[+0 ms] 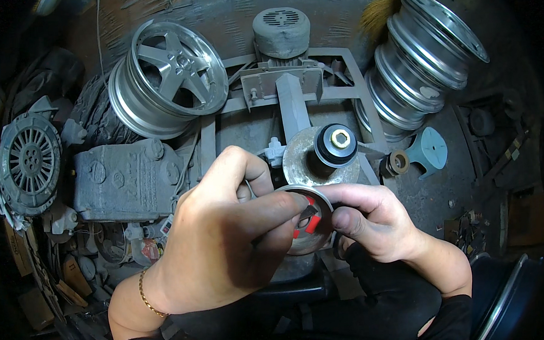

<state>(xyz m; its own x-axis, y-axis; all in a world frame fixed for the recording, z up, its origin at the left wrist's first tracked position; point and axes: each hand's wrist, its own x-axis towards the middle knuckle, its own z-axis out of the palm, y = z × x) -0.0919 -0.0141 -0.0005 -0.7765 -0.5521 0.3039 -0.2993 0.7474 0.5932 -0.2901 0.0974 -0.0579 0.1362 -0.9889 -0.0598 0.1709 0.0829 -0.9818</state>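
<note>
My right hand (376, 220) grips a shallow round metal cap (325, 219) by its rim, thumb and fingers on its right side. Inside the cap show bright red patches (312, 224) and a dark piece near them. My left hand (220, 234), with a chain bracelet at the wrist, is closed, its fingertips reaching into the cap from the left. Whatever those fingertips pinch, if anything, is hidden. Just beyond both hands stands a machine spindle with a metal disc (296, 159) and a black round hub (327, 147) with a brass-coloured nut.
A dusty electric motor (282, 34) sits on a metal frame (356, 73) ahead. One alloy wheel (183, 67) leans at the far left; several wheel rims (417, 64) are stacked at the far right. A pale blue stool (429, 149) and a tape roll (398, 162) lie right of the frame.
</note>
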